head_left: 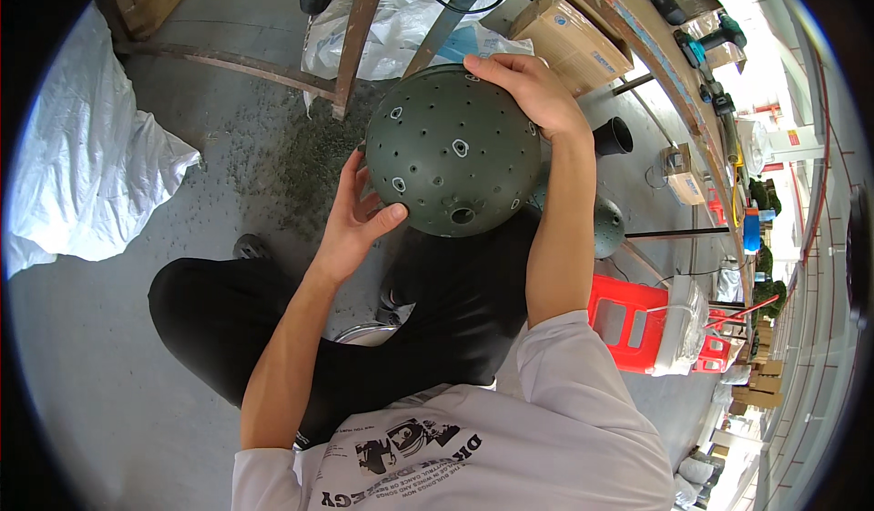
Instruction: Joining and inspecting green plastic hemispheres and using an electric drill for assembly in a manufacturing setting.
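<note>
Floor (pixel 82 356) is plain grey — dark crumbs (pixel 282 160) scattered by a worn brown leg (pixel 358 37). Long bench (pixel 651 51) runs down the right, bent by the lens, red seat (pixel 612 291) near it. Bright white light (pixel 787 37) over that way — boxes (pixel 763 385) piled further back.

Pale printed T-shirt (pixel 546 438); black trousers (pixel 455 329)

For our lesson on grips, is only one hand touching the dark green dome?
No, the left hand and the right hand both touch the dark green dome, at its lower left and upper right.
</note>
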A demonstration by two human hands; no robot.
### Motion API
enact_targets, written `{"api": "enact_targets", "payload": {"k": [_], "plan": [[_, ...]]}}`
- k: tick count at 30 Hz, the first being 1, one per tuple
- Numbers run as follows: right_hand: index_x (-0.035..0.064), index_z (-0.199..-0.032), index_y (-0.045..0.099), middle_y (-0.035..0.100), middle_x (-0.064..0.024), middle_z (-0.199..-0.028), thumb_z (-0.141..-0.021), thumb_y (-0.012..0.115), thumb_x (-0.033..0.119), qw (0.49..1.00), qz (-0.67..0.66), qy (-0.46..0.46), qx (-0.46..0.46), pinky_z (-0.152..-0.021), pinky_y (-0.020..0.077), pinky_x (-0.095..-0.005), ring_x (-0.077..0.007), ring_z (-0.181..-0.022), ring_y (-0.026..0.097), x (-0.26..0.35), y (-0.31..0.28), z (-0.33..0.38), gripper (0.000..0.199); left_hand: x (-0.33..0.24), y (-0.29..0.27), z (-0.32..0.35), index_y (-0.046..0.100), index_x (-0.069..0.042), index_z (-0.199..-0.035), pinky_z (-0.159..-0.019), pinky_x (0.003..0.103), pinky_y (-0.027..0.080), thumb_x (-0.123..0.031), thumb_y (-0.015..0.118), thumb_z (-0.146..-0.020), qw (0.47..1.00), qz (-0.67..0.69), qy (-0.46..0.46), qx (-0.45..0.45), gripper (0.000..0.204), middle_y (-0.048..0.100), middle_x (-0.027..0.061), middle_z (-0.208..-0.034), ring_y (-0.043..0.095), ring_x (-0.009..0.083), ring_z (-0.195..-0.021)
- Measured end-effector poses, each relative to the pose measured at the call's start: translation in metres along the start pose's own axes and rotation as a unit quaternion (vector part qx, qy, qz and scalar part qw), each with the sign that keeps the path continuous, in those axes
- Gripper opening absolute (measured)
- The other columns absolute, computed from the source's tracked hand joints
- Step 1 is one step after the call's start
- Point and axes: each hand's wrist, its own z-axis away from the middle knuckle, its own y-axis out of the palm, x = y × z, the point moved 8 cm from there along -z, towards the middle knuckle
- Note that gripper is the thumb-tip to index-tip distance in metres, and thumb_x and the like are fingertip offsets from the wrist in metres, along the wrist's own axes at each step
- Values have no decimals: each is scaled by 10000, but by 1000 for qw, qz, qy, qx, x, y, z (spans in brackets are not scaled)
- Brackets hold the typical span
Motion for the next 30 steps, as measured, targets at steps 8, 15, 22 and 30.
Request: {"api": "enact_targets", "payload": {"k": [8,15,22,30], "plan": [[46,-945,717,650,23,-804,-837,736,467,996,-85,11,-6,-638,437,-208,-61,-716,590,-7,-5,2,435,-10,6,2,76,-72,-1566,-1067,459,410,-262,848,-772,1000,-5,7,4,1123,235,224,-1537,413,359,-1340],[75,-869,709,625,46,-735,-869,716,457,986,-163,-10,-23,-574,412,-214,-44,-627,557,-10,-10,3,382,-15,6,0,130,-48,-1553,-1080,440,393,-206,850,-773,993,-89,72,-2,1073,305,213,-1510,430,327,-1336],[91,-869,702,622,50,-737,-878,704,459,976,-218,-14,-19,-573,399,-205,-43,-622,546,-26,-1,-9,368,-41,8,8,201,-55,-1531,-1098,435,333,-164,830,-781,973,-153,165,-52,985,390,181,-1465,447,283,-1305],[46,-961,690,652,15,-830,-898,678,460,958,-280,-39,-47,-643,440,-228,-78,-723,586,-29,7,-9,418,-69,10,16,262,-121,-1517,-1118,467,315,-245,848,-763,933,-258,241,-69,963,247,166,-1554,381,300,-1370]]}}
